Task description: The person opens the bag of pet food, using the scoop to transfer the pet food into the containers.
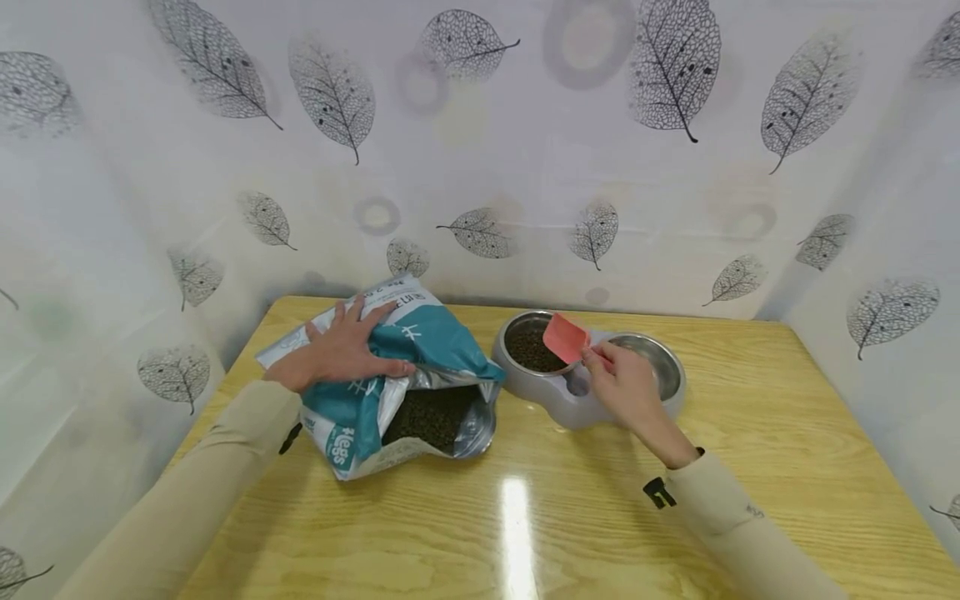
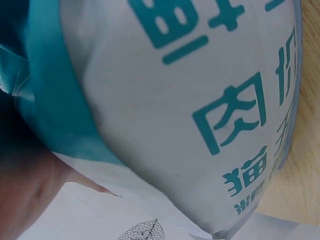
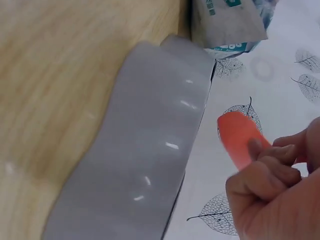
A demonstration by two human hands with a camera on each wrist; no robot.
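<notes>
A teal and white bag of cat food (image 1: 431,333) lies on its side, its mouth gaping toward the table's front with brown kibble (image 1: 429,417) inside. My left hand (image 1: 337,346) rests on top of it with spread fingers; the left wrist view is mostly filled by the bag's printed side (image 2: 150,100). My right hand (image 1: 622,383) pinches the handle of a small red scoop (image 1: 564,337). That scoop is tilted above the left bowl (image 1: 510,354) of a grey double feeder, where kibble lies. In the right wrist view, fingers curl round the scoop (image 3: 240,132).
The feeder's right steel bowl (image 1: 660,362) sits partly behind my right hand. Beneath everything is a light wooden table (image 1: 600,533). A white leaf-patterned curtain (image 1: 510,150) encloses the back and sides.
</notes>
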